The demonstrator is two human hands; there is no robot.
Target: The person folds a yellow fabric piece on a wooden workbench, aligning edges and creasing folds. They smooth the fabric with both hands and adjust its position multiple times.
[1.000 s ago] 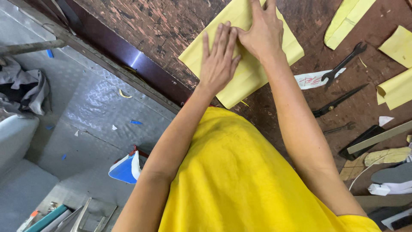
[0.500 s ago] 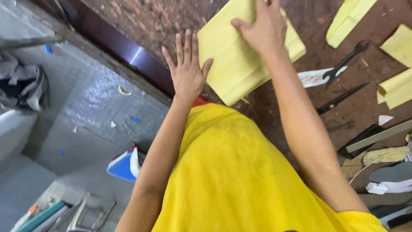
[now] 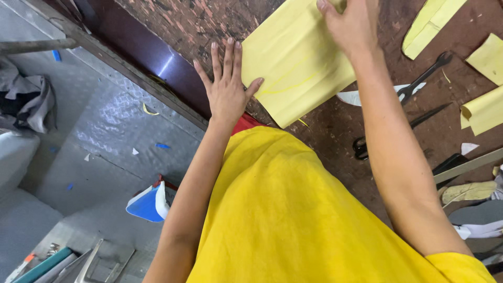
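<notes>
On the worn table point(image 3: 199, 21), flat pale-yellow sheet point(image 3: 293, 63)

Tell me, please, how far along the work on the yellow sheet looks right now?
The yellow sheet already lies flat on the worn table, with curved lines marked on it. In hand: the right hand presses its far edge, the left hand rests flat at its side. The marked lines look uncut; the scissors lie untouched.

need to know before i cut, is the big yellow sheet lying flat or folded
Flat. The big yellow sheet lies spread on the table, right hand pressing it, left hand at its edge. Layers: cannot tell.
</notes>
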